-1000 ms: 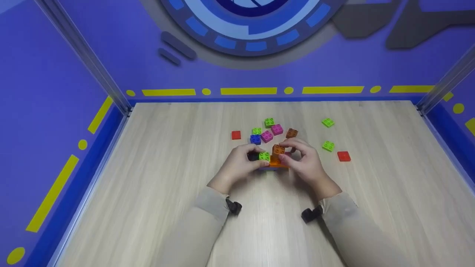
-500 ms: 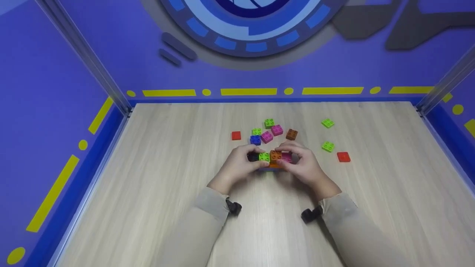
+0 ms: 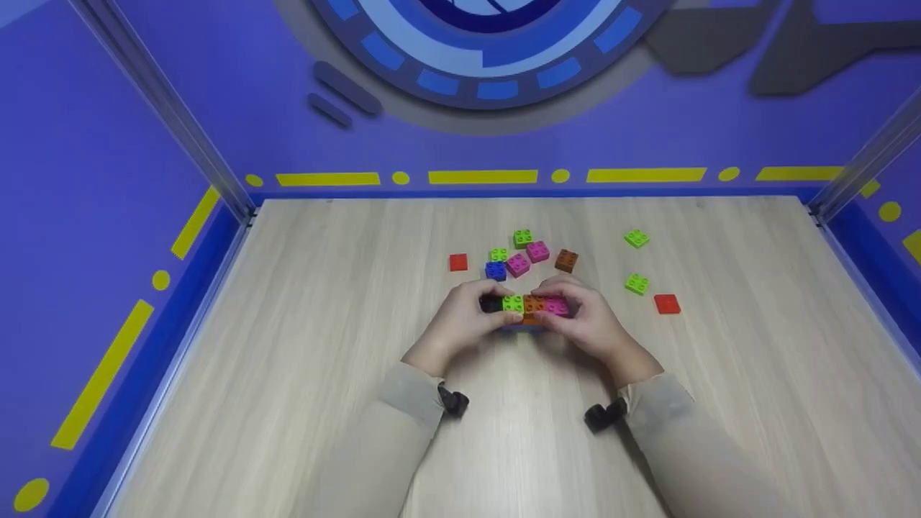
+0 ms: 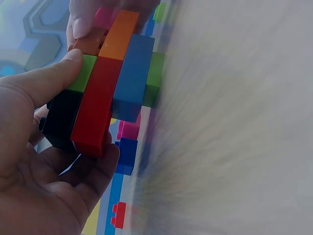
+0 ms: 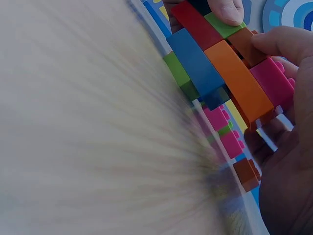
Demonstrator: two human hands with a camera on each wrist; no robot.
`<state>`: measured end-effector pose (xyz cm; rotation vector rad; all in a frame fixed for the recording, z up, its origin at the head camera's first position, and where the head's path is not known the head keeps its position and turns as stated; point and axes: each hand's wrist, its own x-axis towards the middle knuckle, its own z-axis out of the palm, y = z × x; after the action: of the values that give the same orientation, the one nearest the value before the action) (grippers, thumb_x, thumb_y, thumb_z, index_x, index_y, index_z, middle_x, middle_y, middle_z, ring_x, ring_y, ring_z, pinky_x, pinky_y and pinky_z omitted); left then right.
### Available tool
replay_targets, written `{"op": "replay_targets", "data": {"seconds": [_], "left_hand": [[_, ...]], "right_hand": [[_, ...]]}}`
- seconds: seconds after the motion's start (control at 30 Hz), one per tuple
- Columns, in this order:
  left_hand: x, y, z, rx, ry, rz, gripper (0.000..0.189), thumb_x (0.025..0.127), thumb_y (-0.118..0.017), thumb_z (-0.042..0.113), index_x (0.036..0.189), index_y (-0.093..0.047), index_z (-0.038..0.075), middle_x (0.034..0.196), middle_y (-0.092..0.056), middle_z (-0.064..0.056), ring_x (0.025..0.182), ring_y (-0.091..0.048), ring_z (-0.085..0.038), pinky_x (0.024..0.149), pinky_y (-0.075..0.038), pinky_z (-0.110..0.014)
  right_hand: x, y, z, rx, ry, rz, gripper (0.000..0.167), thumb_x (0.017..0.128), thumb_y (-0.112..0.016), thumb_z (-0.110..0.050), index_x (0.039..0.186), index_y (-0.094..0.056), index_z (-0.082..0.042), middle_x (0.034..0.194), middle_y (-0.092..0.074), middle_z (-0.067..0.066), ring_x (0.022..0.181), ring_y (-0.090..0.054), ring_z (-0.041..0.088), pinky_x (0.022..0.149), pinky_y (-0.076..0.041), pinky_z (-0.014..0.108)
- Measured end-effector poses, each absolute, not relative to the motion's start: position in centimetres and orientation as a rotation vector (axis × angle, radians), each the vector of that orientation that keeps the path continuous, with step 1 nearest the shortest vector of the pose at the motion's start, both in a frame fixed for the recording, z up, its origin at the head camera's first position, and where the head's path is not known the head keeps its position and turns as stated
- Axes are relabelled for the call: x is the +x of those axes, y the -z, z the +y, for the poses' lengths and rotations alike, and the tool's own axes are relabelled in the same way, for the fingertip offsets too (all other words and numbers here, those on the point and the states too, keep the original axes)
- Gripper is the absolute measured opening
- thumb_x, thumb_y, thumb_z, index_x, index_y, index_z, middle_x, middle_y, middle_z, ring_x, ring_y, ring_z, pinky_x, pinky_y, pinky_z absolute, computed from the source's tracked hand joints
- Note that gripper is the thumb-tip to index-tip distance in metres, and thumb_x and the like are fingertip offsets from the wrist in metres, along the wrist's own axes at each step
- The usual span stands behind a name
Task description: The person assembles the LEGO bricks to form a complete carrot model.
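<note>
Pale bench [image 3: 302, 288]: my left hand [image 3: 460, 316] and right hand [image 3: 596, 320], fingers curled, grip a colourful brick stack [image 4: 101, 85], partly hiding both its ends.

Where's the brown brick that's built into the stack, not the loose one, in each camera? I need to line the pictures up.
Head: brown brick slightly right of and below centre, between the lime brick and a pink brick.
Left wrist: brown brick in the upper left.
Right wrist: brown brick in the upper right.
Shared landmark: the lime brick right beside it in all three.
</note>
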<state>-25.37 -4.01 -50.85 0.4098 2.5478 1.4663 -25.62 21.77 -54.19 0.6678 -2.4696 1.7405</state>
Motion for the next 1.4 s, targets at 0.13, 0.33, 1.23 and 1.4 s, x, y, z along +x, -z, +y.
{"op": "replay_targets", "data": {"seconds": [0.13, 0.33, 1.23, 1.4], "left_hand": [[-25.3, 50.7, -4.0, 0.409, -1.468, 2.546, 0.029, 0.100, -0.090, 0.027, 0.126, -0.083, 0.020, 0.131, -0.081, -0.001, 0.133, -0.070, -0.023, 0.126, -0.051, -0.049], [-25.3, 50.7, -4.0, 0.416, -1.466, 2.549, 0.029, 0.100, -0.090, 0.027, 0.126, -0.083, 0.019, 0.132, -0.081, -0.001, 0.135, -0.070, -0.024, 0.126, -0.051, -0.049], [-25.2, 50.7, -4.3, 0.405, -1.483, 2.553, 0.034, 0.099, -0.090, 0.027, 0.131, -0.082, 0.017, 0.138, -0.080, -0.005, 0.140, -0.069, -0.028, 0.128, -0.050, -0.050], [-25.2, 50.7, -4.0, 0.416, -1.481, 2.550, 0.035, 0.099, -0.090, 0.026, 0.131, -0.082, 0.015, 0.139, -0.080, -0.006, 0.141, -0.069, -0.029, 0.129, -0.049, -0.049]], "right_hand": [[-25.7, 54.1, 21.7, 0.638, -1.801, -2.498, 0.029, 0.098, -0.087, -0.007, 0.127, -0.082, -0.008, 0.134, -0.075, 0.014, 0.129, -0.066, 0.014, 0.114, -0.049, 0.014], [-25.7, 54.0, 21.4, 0.584, -1.878, -2.537, 0.027, 0.100, -0.087, -0.011, 0.124, -0.078, -0.005, 0.136, -0.073, 0.016, 0.128, -0.066, 0.017, 0.108, -0.054, 0.015], [-23.4, 54.4, 19.2, 0.388, -1.746, -2.504, 0.035, 0.103, -0.085, -0.020, 0.134, -0.074, -0.006, 0.136, -0.071, 0.013, 0.120, -0.067, 0.022, 0.102, -0.054, 0.012], [-23.1, 54.7, 19.7, 0.398, -1.700, -2.469, 0.042, 0.102, -0.087, -0.018, 0.139, -0.075, -0.003, 0.141, -0.071, 0.011, 0.132, -0.065, 0.023, 0.111, -0.048, 0.009]]}}
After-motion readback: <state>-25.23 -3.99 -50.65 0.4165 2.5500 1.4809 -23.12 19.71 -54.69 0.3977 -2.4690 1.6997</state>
